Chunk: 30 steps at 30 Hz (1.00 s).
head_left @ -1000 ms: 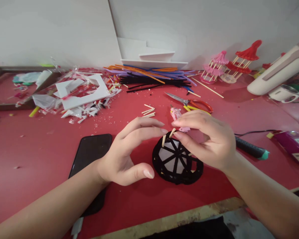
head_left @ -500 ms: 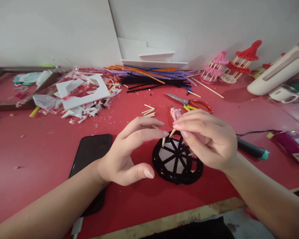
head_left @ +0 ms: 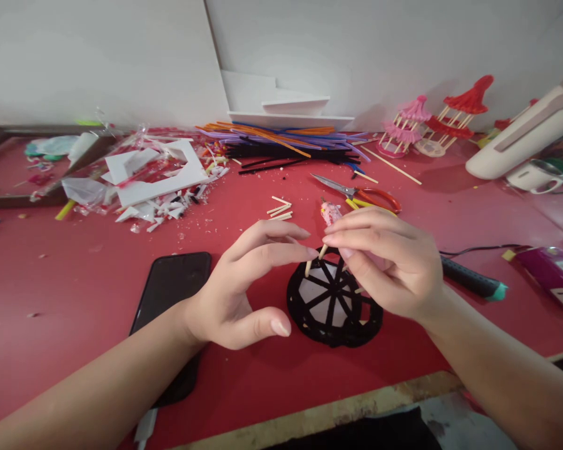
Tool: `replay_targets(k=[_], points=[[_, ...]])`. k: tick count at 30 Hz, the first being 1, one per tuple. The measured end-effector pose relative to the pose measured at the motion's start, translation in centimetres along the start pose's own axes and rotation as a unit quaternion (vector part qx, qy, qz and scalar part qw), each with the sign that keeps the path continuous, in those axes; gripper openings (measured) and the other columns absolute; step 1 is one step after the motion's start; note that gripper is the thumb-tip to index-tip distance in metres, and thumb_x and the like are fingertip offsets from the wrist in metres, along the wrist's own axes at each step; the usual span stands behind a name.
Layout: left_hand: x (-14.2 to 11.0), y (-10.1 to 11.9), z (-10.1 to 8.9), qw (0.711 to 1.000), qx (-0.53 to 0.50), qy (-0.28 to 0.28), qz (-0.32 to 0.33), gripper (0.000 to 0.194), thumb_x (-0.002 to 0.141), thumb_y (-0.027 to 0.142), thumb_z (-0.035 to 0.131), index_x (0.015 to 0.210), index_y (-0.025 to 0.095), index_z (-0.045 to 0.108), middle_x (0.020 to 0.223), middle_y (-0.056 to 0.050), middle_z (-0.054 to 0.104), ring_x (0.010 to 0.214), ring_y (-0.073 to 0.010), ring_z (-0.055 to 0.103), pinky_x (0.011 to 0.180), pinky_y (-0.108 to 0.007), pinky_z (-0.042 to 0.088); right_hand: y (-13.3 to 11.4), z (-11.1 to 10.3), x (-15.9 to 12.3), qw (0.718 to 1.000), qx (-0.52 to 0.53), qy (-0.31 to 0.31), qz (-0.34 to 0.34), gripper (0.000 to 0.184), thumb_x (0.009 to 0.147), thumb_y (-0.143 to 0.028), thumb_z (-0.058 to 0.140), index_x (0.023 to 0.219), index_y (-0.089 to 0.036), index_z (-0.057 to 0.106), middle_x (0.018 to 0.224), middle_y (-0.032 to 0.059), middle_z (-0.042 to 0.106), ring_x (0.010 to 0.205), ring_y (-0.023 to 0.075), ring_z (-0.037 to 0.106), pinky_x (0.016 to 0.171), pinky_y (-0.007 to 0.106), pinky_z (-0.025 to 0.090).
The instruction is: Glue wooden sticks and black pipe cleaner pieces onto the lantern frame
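A round black frame [head_left: 331, 294] with spokes and a pale centre lies on the red table in front of me. Several short wooden sticks stand up from its rim. My right hand [head_left: 387, 262] is closed over the far right side, thumb and fingers pinched at the top of one wooden stick [head_left: 323, 252]. To the left, my left hand [head_left: 248, 284] is open, its thumb and fingers apart. Its fingertips hover by another upright stick [head_left: 308, 269]; whether they touch it I cannot tell. My right fingers hide part of the rim.
A black phone [head_left: 173, 300] lies under my left forearm. Beyond the frame are loose sticks [head_left: 280, 209], red-handled scissors [head_left: 351, 190] and pipe cleaners [head_left: 286, 140]. Right, a glue gun [head_left: 471, 278] lies near a purple power strip [head_left: 548, 275]. White scraps [head_left: 159, 175] clutter the back left.
My right hand has shifted very slightly left, still at the stick. My left hand and the black frame look the same.
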<state>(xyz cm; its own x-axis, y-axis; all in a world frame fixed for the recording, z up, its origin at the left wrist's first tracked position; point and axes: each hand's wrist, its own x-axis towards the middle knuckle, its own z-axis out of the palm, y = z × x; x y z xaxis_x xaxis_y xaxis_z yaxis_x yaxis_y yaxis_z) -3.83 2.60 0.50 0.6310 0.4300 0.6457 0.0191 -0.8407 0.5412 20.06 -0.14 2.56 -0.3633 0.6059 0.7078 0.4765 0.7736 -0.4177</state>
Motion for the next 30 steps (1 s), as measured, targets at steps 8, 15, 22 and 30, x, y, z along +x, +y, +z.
replay_targets(k=[8,15,22,30], points=[[0.2,0.0,0.0,1.0,-0.003,0.005,0.004,0.057,0.093,0.06,0.055,0.127,0.015,0.061,0.124,-0.016,0.057,0.108,-0.0243,0.063,0.096,-0.039,0.055,-0.1,0.0,-0.1,1.0,-0.001,-0.002,0.002,0.028,0.088,-0.003,0.054,0.103,-0.019,0.072,0.098,0.009,0.075,0.095,0.0207,0.071,0.087,0.041,0.059],[0.0,-0.3,0.2,0.999,-0.027,0.02,0.005,0.059,0.089,0.06,0.061,0.132,0.019,0.059,0.124,-0.016,0.06,0.115,-0.0287,0.06,0.1,-0.045,0.053,0.0,0.0,-0.1,1.0,0.009,0.005,0.003,0.03,0.086,-0.002,0.056,0.104,-0.02,0.072,0.097,0.008,0.075,0.093,0.0209,0.072,0.087,0.04,0.059],[-0.6,-0.6,0.7,0.995,-0.074,0.043,-0.057,0.071,0.083,0.065,0.066,0.139,0.024,0.052,0.127,-0.015,0.061,0.103,-0.0274,0.062,0.092,-0.045,0.056,0.0,0.2,-0.2,1.0,0.01,0.009,0.018,0.032,0.086,-0.004,0.057,0.109,-0.024,0.069,0.095,0.0059,0.075,0.093,0.0204,0.071,0.087,0.04,0.059],[-0.9,-0.8,0.8,0.991,-0.105,0.01,-0.077,0.082,0.079,0.061,0.073,0.146,0.023,0.044,0.137,-0.016,0.058,0.119,-0.0314,0.061,0.104,-0.048,0.052,0.1,0.3,-0.1,1.0,0.005,0.012,0.016,0.026,0.087,-0.007,0.061,0.107,-0.021,0.069,0.095,0.0062,0.076,0.092,0.0196,0.071,0.088,0.04,0.058]])
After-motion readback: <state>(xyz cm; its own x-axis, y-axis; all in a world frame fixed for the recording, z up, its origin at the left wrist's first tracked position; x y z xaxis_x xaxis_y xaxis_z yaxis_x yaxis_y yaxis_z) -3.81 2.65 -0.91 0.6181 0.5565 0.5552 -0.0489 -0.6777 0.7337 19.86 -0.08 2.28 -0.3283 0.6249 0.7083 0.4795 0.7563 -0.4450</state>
